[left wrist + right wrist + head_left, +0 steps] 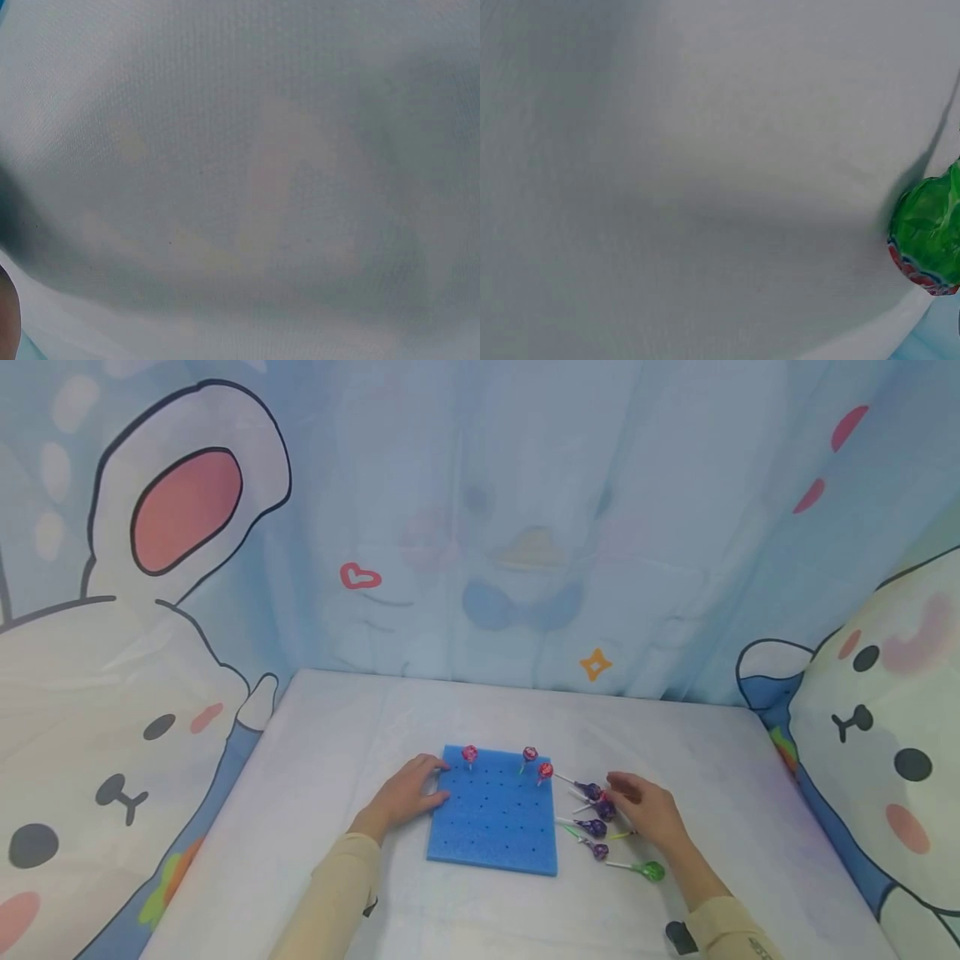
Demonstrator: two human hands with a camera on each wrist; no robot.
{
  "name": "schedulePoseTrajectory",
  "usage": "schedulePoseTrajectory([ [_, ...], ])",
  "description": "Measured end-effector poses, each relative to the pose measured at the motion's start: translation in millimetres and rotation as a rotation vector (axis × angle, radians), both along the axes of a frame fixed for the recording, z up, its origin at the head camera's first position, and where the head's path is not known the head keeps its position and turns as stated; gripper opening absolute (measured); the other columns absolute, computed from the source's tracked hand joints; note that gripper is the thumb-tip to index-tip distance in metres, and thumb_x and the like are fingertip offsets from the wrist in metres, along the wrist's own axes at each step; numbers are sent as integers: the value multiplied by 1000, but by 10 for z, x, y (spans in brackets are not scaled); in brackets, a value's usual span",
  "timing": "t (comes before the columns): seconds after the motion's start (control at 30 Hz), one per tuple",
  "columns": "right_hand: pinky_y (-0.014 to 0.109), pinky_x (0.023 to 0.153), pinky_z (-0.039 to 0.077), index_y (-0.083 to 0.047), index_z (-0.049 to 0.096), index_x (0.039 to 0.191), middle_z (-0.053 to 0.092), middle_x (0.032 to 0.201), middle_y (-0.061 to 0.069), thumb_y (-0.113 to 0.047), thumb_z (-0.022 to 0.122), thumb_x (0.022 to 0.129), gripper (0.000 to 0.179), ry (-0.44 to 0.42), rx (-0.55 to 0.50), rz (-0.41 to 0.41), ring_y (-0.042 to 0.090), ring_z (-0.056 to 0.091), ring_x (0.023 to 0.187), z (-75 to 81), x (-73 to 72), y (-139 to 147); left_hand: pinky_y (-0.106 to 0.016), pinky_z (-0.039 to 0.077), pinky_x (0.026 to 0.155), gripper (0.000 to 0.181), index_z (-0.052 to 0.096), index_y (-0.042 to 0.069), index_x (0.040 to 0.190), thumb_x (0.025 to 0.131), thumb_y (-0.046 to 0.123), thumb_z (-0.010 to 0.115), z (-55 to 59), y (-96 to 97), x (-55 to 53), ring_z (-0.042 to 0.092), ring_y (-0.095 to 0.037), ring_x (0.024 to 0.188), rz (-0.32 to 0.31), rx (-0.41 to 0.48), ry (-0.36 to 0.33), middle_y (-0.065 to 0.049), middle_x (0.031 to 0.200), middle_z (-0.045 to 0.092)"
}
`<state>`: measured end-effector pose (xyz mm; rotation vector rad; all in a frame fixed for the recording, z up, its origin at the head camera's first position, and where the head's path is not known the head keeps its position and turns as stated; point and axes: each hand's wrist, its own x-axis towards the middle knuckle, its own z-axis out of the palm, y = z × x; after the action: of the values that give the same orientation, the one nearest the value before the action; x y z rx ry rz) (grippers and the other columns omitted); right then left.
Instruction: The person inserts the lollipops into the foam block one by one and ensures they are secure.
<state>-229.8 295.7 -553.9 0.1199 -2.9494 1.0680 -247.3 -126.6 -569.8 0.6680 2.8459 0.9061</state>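
Note:
A blue foam board with rows of small holes lies on the table. Three red-wrapped lollipops stand in its far part: one at the far left, one at the far right, one by the right edge. My left hand rests on the board's left edge, thumb and fingers spread. At the right, my right hand bends over loose lollipops, fingertips beside a partly hidden red lollipop and a purple lollipop. Whether it pinches one is hidden. The left wrist view shows mostly white cloth.
More purple lollipops lie right of the board, sticks mostly pointing left. A green lollipop is nearest the front, also seen large as a green wrapper in the right wrist view. Printed curtains surround the white table.

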Motion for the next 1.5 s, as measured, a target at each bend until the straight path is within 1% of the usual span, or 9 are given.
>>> schedulePoseTrajectory([
  [0.17, 52, 95, 50, -2, 58, 129, 64, 123, 19, -22, 63, 96, 39, -13, 41, 8, 38, 62, 110, -38, -9, 15, -40, 39, 111, 46, 53, 15, 132, 94, 36, 65, -2, 3, -1, 46, -23, 132, -6, 1, 5, -5, 135, 52],
  [0.33, 53, 93, 51, -2, 60, 128, 65, 121, 20, -20, 63, 96, 37, 2, 56, 28, 38, 63, 106, -48, -7, 40, -39, 38, 111, 45, 53, 16, 132, 94, 36, 65, -10, 8, -5, 45, -22, 132, -4, 1, 3, -4, 135, 52],
  [0.6, 56, 96, 47, 0, 57, 130, 62, 125, 21, -25, 61, 97, 42, -34, 89, 25, 39, 60, 111, -67, -12, 63, -40, 38, 111, 45, 52, 15, 133, 94, 34, 65, 1, 18, 3, 45, -22, 132, 0, -2, 0, -5, 135, 52],
  [0.9, 54, 96, 48, -2, 57, 131, 63, 124, 19, -26, 62, 97, 42, -38, 70, 20, 38, 59, 112, -93, -42, 78, -40, 38, 111, 46, 52, 16, 134, 94, 35, 65, 9, 27, 10, 44, -22, 133, 6, -10, -21, -4, 136, 51],
  [1.0, 54, 97, 48, -3, 55, 133, 61, 127, 19, -27, 61, 97, 43, -48, 42, 12, 38, 58, 115, -74, -56, 85, -39, 38, 111, 46, 52, 16, 134, 94, 35, 65, 1, 28, 6, 44, -21, 133, 10, -18, -23, -4, 136, 51],
  [1.2, 52, 90, 53, -6, 52, 136, 55, 135, 20, -32, 60, 98, 47, -67, -61, -11, 40, 55, 121, -16, -78, 91, -39, 38, 111, 45, 52, 16, 133, 94, 35, 65, 9, 23, 6, 45, -21, 132, 11, -13, -17, -3, 135, 51],
  [1.3, 53, 95, 50, -6, 48, 140, 52, 138, 20, -32, 59, 99, 50, -71, -110, -29, 39, 54, 123, 5, -82, 81, -40, 38, 111, 45, 52, 16, 133, 94, 34, 65, 18, 21, 9, 45, -22, 132, 10, -5, -21, -4, 135, 51],
  [1.4, 55, 103, 43, -6, 44, 143, 52, 139, 19, -36, 59, 98, 56, -63, -182, -62, 38, 51, 126, 31, -83, 52, -40, 38, 111, 45, 52, 16, 133, 94, 34, 65, 21, 19, 13, 45, -22, 133, 11, -4, -26, -4, 136, 51],
  [1.5, 51, 107, 39, -5, 42, 145, 53, 139, 18, -41, 59, 97, 62, -49, -258, -99, 35, 50, 128, 53, -83, 7, -40, 38, 111, 45, 52, 16, 133, 94, 34, 65, 18, 19, 12, 45, -22, 132, 11, -6, -21, -4, 136, 51],
])
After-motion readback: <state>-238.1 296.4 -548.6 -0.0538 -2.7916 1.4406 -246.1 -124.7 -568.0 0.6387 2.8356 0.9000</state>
